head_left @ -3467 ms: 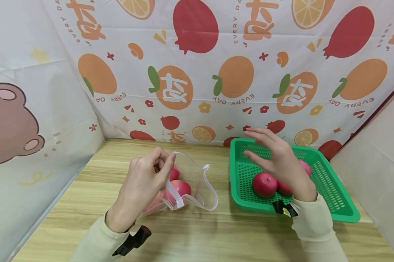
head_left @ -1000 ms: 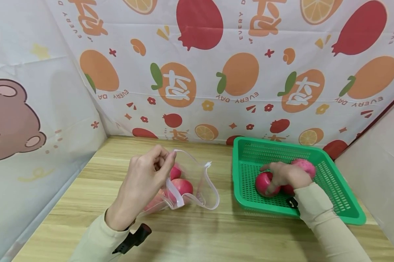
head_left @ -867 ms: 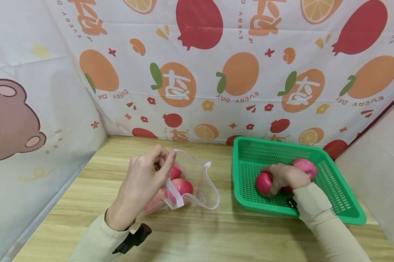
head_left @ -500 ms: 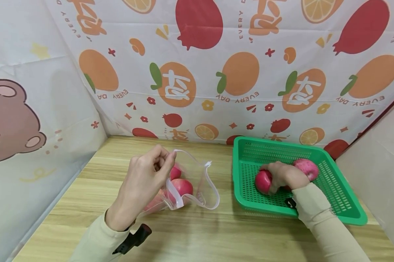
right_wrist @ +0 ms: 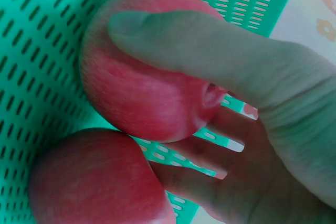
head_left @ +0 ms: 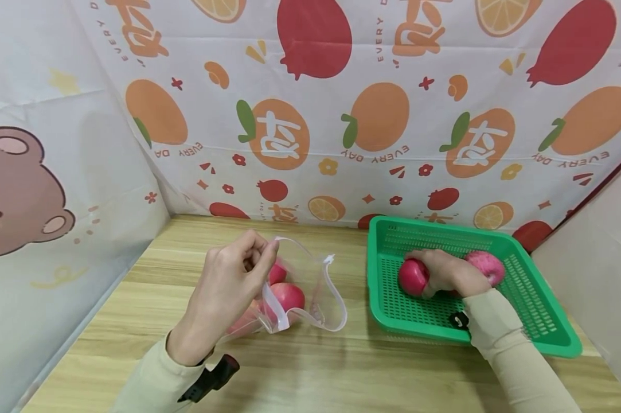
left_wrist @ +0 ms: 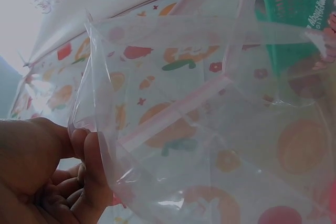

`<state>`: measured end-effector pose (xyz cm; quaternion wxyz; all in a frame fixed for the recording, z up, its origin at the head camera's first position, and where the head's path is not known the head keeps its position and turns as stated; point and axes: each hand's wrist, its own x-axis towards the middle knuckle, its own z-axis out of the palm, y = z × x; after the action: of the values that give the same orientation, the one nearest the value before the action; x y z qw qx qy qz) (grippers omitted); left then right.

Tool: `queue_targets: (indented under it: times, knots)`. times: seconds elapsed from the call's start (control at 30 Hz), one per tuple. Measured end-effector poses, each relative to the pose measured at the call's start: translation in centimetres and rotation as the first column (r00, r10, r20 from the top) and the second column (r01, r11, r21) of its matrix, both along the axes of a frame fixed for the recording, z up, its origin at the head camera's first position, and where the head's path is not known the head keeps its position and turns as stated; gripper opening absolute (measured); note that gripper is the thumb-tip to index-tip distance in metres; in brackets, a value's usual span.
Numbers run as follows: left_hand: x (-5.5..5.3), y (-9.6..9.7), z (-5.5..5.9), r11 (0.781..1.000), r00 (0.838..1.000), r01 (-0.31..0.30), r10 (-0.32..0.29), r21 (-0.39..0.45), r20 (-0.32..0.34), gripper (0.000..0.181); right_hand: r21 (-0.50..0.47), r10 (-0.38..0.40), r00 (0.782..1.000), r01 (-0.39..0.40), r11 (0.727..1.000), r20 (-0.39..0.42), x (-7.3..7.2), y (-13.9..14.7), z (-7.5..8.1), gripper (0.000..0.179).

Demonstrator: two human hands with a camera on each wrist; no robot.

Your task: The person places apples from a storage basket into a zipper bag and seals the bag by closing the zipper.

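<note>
My left hand (head_left: 233, 287) pinches the rim of a clear zip bag (head_left: 317, 298) with a pale pink zip edge, thumb against fingers. The bag's mouth gapes toward the right, and several red apples (head_left: 288, 297) lie inside it. In the left wrist view the clear bag film (left_wrist: 173, 82) fills most of the picture beside the left hand (left_wrist: 63, 182). Inside the green basket (head_left: 374, 287) my right hand (head_left: 446, 272) grips a red apple (head_left: 412, 278). The right wrist view shows the thumb across this apple (right_wrist: 142, 98) and fingers at its other side. A second apple (right_wrist: 100, 182) sits close by.
A pinker apple (head_left: 487, 267) rests in the basket behind the right hand. The basket stands on a wood-grain table (head_left: 315, 373), to the right of the bag. A fruit-print cloth (head_left: 331, 132) closes off the back, with pale walls at both sides.
From above the basket, the right hand has come down and closed round the left apple, which has shifted slightly left and back. The left hand stays on the bag's rim.
</note>
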<state>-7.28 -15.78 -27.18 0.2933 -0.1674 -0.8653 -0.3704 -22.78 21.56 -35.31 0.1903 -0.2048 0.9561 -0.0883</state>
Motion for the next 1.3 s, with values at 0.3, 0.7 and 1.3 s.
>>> queue_targets:
  times: [0.3,0.7,1.3]
  knots:
    - [0.1,-0.3,-0.1,1.000,1.000,-0.002,0.002,0.007,0.021,0.018,-0.077,0.023,0.999,-0.026,0.997,-0.036,-1.0,0.3,-0.4,0.085]
    - [0.1,-0.2,0.0,1.000,1.000,-0.004,0.004,-0.005,0.000,0.017,-0.114,0.046,0.992,-0.059,0.992,-0.118,-0.5,0.5,0.4,0.084]
    - [0.2,-0.1,-0.1,1.000,1.000,-0.005,0.005,-0.003,0.016,0.018,-0.213,0.009,0.956,-0.074,0.974,-0.293,0.8,1.4,2.9,0.085]
